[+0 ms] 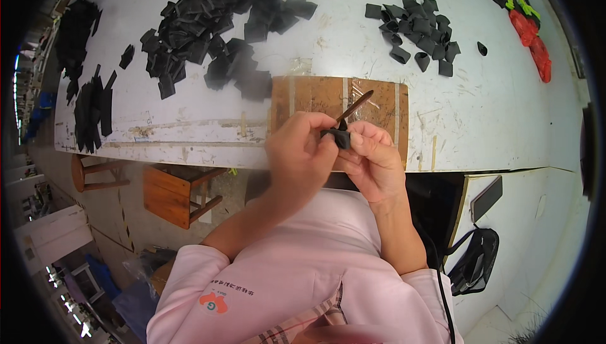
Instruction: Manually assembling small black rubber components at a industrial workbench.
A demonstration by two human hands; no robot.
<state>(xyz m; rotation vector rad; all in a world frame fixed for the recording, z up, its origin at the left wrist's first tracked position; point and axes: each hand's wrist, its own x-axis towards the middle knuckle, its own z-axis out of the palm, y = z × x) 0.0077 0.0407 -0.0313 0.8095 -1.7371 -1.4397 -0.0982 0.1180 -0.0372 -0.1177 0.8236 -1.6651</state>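
Observation:
Both my hands meet over the front of a brown board on the white table. My left hand (302, 148) is closed, thumb and fingers pinching a small black fabric piece (341, 138). From the other side my right hand (377, 158) grips the same piece between thumb and fingers. A slim, dark brown, pointed tool (358, 104) rises out of the grip, slanting up to the right. Its lower end is hidden by the fabric and fingers, so I cannot tell which hand bears it.
Beneath my hands lies the brown board (303, 94), with tape strips on it. A large heap of black fabric pieces (202, 19) covers the far left; a smaller pile of black loops (420, 28) sits far right. Wooden stools (167, 195) stand left below the table.

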